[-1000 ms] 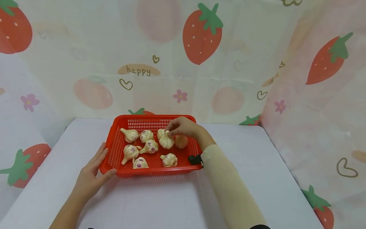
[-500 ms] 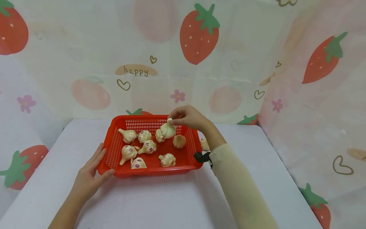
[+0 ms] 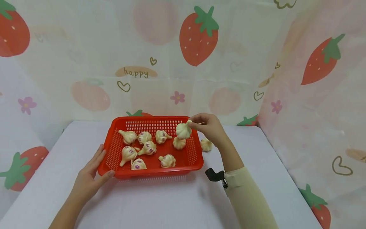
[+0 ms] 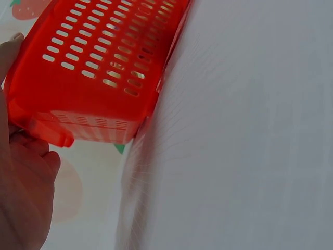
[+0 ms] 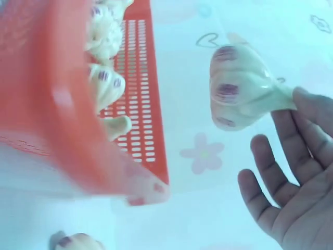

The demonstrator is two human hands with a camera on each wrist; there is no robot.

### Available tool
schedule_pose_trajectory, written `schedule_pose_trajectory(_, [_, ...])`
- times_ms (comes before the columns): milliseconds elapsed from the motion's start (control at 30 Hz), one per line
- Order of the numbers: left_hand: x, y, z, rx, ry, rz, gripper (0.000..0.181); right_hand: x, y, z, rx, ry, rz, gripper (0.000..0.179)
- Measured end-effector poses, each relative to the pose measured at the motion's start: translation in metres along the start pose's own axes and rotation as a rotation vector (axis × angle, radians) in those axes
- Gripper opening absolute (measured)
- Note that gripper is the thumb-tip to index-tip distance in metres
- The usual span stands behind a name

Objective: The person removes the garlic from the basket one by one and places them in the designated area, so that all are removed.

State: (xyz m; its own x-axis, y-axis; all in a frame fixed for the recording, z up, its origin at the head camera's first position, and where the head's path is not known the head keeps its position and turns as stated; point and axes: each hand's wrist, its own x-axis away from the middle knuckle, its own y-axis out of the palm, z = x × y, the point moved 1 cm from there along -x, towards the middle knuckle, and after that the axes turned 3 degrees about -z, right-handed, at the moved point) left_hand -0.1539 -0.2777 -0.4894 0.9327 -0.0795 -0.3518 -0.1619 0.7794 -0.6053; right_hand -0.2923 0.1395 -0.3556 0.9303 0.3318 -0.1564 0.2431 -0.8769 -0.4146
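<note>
Covering the background, one strawberry-print backdrop (image 3: 243,60) spans the upper part of the head view, with the word "happy" plainly readable once and pink flowers among the fruit. Below it is one table (image 3: 160,203) with a white top.

One red slotted plastic basket (image 3: 151,173) rests on the table. One cream sleeve (image 3: 251,194) covers the person's right forearm.

Two hands are at work. The left hand (image 3: 90,178) grips the basket at its near left corner, its thumb on the rim and apart from the fingers, which lie close together along the left side; their tips are partly hidden. The right hand (image 3: 210,127) pinches one bulb by its neck between thumb and forefinger, while in the right wrist view three other fingers show apart from each other. One black device (image 3: 214,175) sits at the sleeve's cuff.

Ten garlic bulbs are visible in all. The pinched bulb (image 3: 183,131) is raised near the basket's right end; whether it is directly above the basket is hard to tell. Eight bulbs (image 3: 148,148) lie in the basket, six toward the left and middle, two farther right. One loose bulb (image 3: 206,145) lies on the table just outside the right wall.
</note>
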Motion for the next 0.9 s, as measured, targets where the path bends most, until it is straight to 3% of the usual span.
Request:
schedule_pose_trajectory(267, [0.000,0.002,0.001,0.026,0.018,0.010,0.088,0.036,-0.006,0.020,-0.025,0.007,0.152,0.027])
schedule_pose_trajectory(500, [0.000,0.003,-0.003,0.021,0.027,0.015,0.089,0.058,-0.013,0.030,-0.063,-0.030,0.207,0.028])
schedule_pose_trajectory(733, [0.001,0.003,-0.004,0.009,0.039,0.026,0.090,0.067,-0.028,0.038,-0.071,-0.021,0.245,0.031])
schedule_pose_trajectory(900, [0.001,0.001,-0.002,0.005,0.025,0.016,0.090,0.068,-0.042,0.044,-0.069,-0.035,0.317,0.032])
